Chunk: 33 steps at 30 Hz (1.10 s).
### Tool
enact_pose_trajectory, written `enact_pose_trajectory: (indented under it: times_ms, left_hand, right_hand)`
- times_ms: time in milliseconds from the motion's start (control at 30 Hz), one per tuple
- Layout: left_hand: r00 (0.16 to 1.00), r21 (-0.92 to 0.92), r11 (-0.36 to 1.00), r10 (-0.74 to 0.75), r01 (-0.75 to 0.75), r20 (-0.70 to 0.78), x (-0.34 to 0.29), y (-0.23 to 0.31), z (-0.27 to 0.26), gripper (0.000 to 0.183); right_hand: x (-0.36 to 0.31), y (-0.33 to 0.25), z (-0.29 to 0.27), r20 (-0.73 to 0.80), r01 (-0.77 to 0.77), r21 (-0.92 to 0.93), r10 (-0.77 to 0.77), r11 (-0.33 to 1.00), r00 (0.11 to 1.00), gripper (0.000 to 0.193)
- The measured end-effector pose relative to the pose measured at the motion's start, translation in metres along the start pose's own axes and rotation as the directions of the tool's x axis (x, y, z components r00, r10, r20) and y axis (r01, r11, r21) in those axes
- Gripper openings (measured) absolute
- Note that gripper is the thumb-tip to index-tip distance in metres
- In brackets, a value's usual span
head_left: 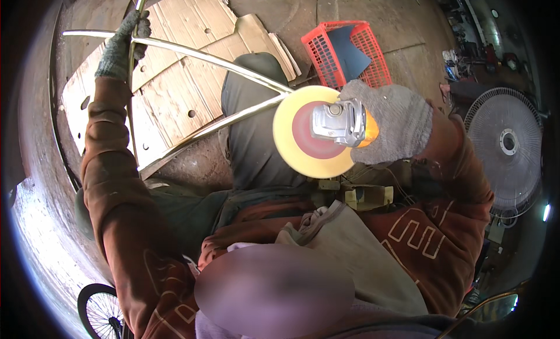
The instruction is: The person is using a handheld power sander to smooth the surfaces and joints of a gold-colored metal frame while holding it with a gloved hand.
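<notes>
My left hand, in a grey knit glove, is wrapped round a shiny metal tube frame at the upper left, where several bars meet. Two of its bars run together toward a corner at the grinder's disc. In my right hand, also gloved in grey, is an angle grinder with a silver head and a yellow body. Its round yellow disc has a reddish centre and overlaps the frame's corner. Whether disc and metal touch, I cannot tell. Part of the frame passes over my bent knee.
Flattened cardboard lies on the floor under the frame. Beyond the grinder stands a red plastic basket with a dark blue sheet in it. A large fan is at the right, a small open carton below the grinder.
</notes>
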<state>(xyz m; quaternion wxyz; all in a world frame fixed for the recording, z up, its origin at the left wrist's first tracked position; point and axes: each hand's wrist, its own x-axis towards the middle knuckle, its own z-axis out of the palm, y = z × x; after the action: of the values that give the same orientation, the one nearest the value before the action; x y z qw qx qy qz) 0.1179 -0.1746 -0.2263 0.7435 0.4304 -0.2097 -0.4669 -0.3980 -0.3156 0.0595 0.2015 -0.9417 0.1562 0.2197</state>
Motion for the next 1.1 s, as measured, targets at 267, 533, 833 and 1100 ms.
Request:
enact_pose_trajectory:
  times_ms: [267, 533, 833, 1100]
  left_hand:
    - [0.998, -0.036, 0.999, 0.006, -0.004, 0.060, 0.007, -0.002, -0.009, 0.039]
    - [0.999, 0.021, 1.000, -0.003, 0.002, 0.040, -0.005, 0.007, 0.010, 0.037]
    - [0.999, 0.108, 0.994, -0.024, 0.029, -0.048, -0.030, 0.024, 0.045, 0.038]
    - [0.997, 0.156, 0.986, -0.056, 0.063, -0.052, -0.025, 0.023, 0.048, 0.038]
  right_hand:
    - [0.002, 0.000, -0.002, 0.004, 0.014, 0.000, -0.014, 1.000, 1.000, 0.070]
    - [0.008, -0.007, -0.006, 0.047, -0.017, -0.007, 0.018, 1.000, 0.999, 0.072]
    - [0.012, -0.009, 0.000, 0.008, 0.034, -0.053, -0.033, 0.998, 0.999, 0.071]
    - [0.016, -0.011, 0.004, 0.013, 0.038, -0.107, -0.037, 0.994, 0.999, 0.071]
